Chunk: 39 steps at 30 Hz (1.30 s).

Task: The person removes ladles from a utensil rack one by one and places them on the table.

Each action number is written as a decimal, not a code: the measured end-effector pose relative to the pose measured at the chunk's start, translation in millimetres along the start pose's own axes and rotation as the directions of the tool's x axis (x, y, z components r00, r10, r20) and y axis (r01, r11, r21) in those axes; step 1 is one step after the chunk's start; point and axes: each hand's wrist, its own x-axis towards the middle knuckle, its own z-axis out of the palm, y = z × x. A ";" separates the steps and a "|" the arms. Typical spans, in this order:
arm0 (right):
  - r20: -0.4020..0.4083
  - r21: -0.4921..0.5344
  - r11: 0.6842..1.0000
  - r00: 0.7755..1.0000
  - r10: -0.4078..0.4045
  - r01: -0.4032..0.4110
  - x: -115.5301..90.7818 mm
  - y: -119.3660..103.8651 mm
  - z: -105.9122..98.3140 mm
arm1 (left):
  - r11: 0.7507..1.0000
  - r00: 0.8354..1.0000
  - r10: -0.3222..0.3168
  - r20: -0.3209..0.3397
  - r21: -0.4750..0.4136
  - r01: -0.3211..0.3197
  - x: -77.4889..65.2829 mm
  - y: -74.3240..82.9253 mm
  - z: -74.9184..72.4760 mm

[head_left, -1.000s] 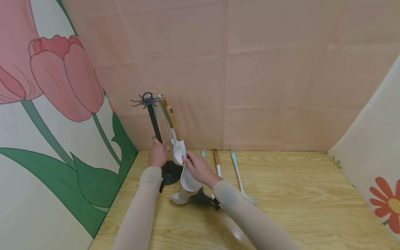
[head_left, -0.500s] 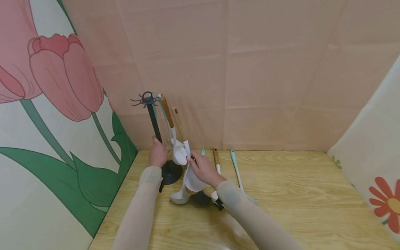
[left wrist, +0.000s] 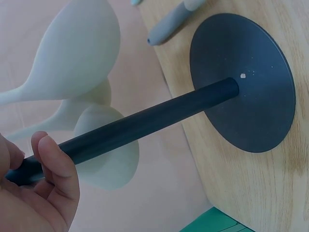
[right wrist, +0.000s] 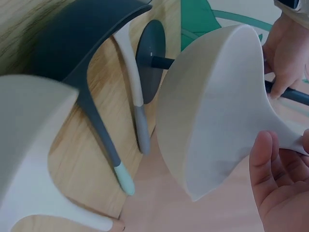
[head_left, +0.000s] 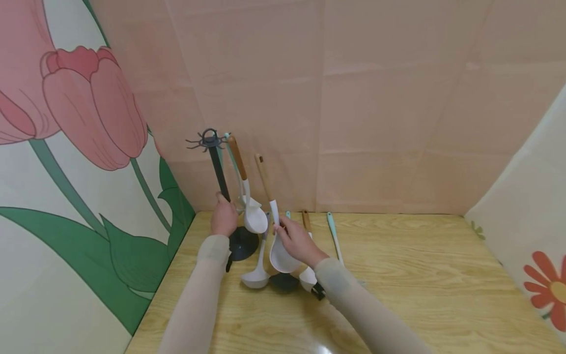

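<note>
My left hand grips the black pole of a utensil stand, whose round base rests on the table. Hooks ring the stand's top, and a white ladle with a brown handle hangs there beside other pale utensils. Just right of these, my right hand pinches the neck of a white ladle. Its wooden handle points up and its bowl hangs down. In the right wrist view the held ladle's deep bowl faces the camera, above the table.
Along the table lie a grey ladle, a dark ladle, another white ladle and a teal-handled utensil. A pink wall covering stands behind. A tulip-printed panel borders the left.
My right hand has moved right with the white ladle, away from the stand and the hanging ladle. My left hand has stayed on the pole.
</note>
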 end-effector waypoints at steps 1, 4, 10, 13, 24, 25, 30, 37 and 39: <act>-0.004 -0.009 1.000 1.000 0.004 -0.004 -1.1 1.0 -1.1 | 1.000 1.000 0.000 0.002 -0.001 0.000 0.3 -0.2 0.2; -0.016 -0.011 1.000 1.000 0.012 -0.012 -3.8 4.7 -4.2 | 1.000 1.000 -0.004 0.004 -0.004 0.004 1.1 -0.3 0.6; -0.005 0.024 0.998 0.998 0.057 -0.057 -7.9 13.7 -9.5 | 1.000 1.000 -0.010 0.004 0.006 0.010 1.2 -0.6 0.6; 0.004 0.030 0.997 0.997 0.076 -0.076 -9.6 18.1 -12.1 | 1.000 1.000 -0.011 0.004 0.011 0.011 1.3 -0.2 -0.5; -0.009 0.048 0.988 0.989 0.144 -0.144 -22.6 27.5 -27.4 | 1.000 0.999 -0.024 0.023 0.010 0.023 0.6 0.8 -1.0; -0.006 0.054 0.987 0.989 0.151 -0.150 -24.1 28.3 -29.3 | 1.000 0.999 -0.022 0.025 0.012 0.022 0.5 0.5 -0.9; -0.007 0.063 0.984 0.986 0.169 -0.168 -31.5 34.2 -38.0 | 1.000 1.000 -0.023 0.013 0.020 0.023 1.3 -0.6 0.1; -0.036 0.063 0.982 0.983 0.180 -0.178 -41.3 41.4 -48.1 | 1.000 0.999 -0.029 0.013 0.011 0.029 0.8 0.2 0.3; -0.041 0.070 0.979 0.980 0.193 -0.190 -43.8 41.8 -51.0 | 1.000 1.000 -0.028 0.013 0.011 0.028 0.5 0.1 0.5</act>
